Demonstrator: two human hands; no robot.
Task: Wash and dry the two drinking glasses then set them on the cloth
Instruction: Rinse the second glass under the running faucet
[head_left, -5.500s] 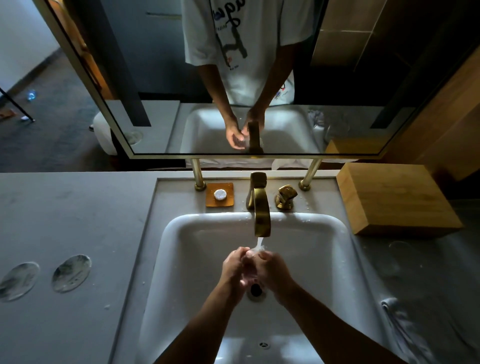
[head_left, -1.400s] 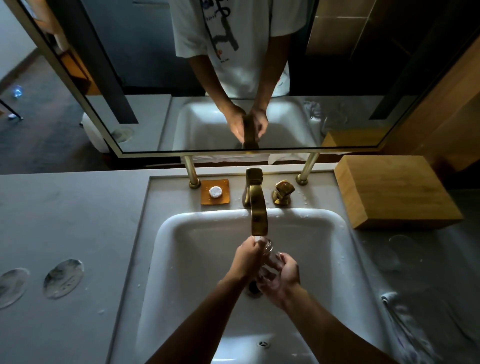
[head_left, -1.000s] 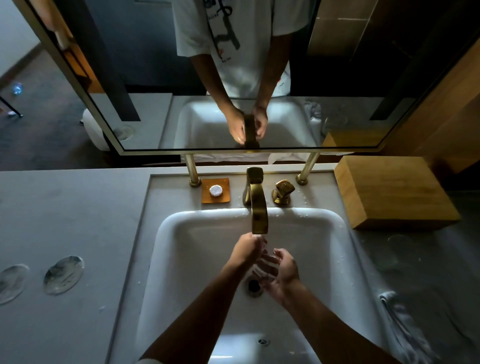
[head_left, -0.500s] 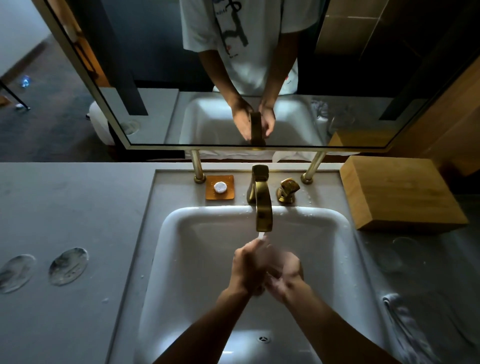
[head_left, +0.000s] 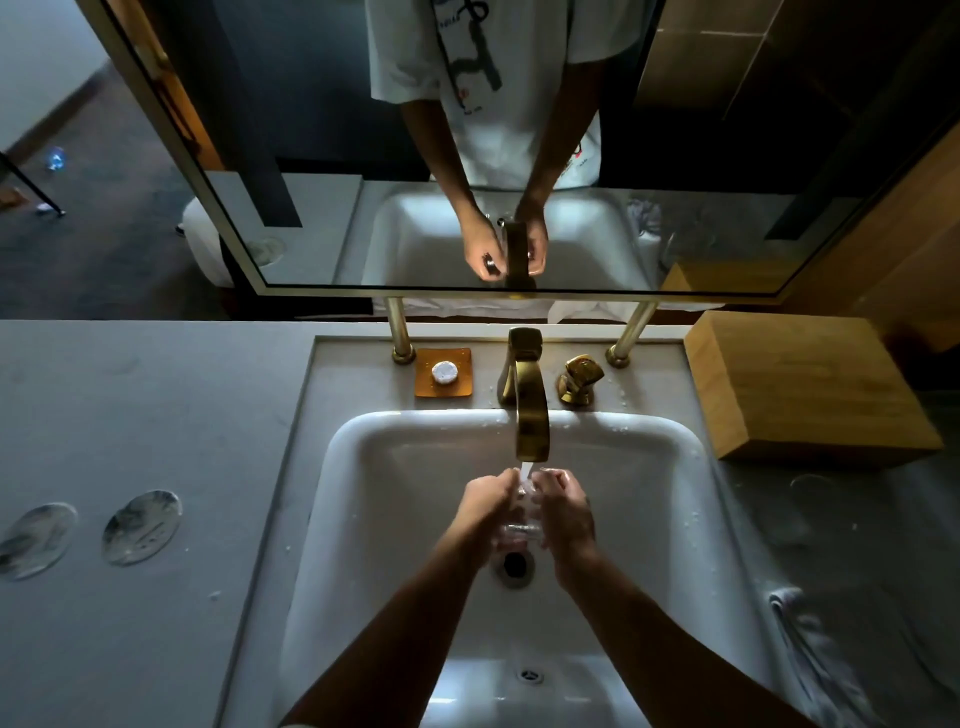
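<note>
A clear drinking glass (head_left: 521, 517) is under the running water from the brass tap (head_left: 531, 415), over the white sink (head_left: 363, 519). My left hand (head_left: 483, 506) grips the glass from the left and my right hand (head_left: 563, 512) grips it from the right. A second clear glass (head_left: 808, 512) stands dimly on the counter to the right of the sink. A crumpled cloth (head_left: 821, 649) lies on the counter at the lower right.
A brass tap handle (head_left: 577, 379) and an orange soap dish with a small white soap (head_left: 444, 372) sit behind the sink. A wooden box (head_left: 800, 389) is at the right. Two round coasters (head_left: 140, 527) lie on the left counter. The drain (head_left: 514, 564) is below my hands.
Both hands have kept turning and rubbing the glass under the water stream. It has come more upright between my palms, and the hands stay above the drain.
</note>
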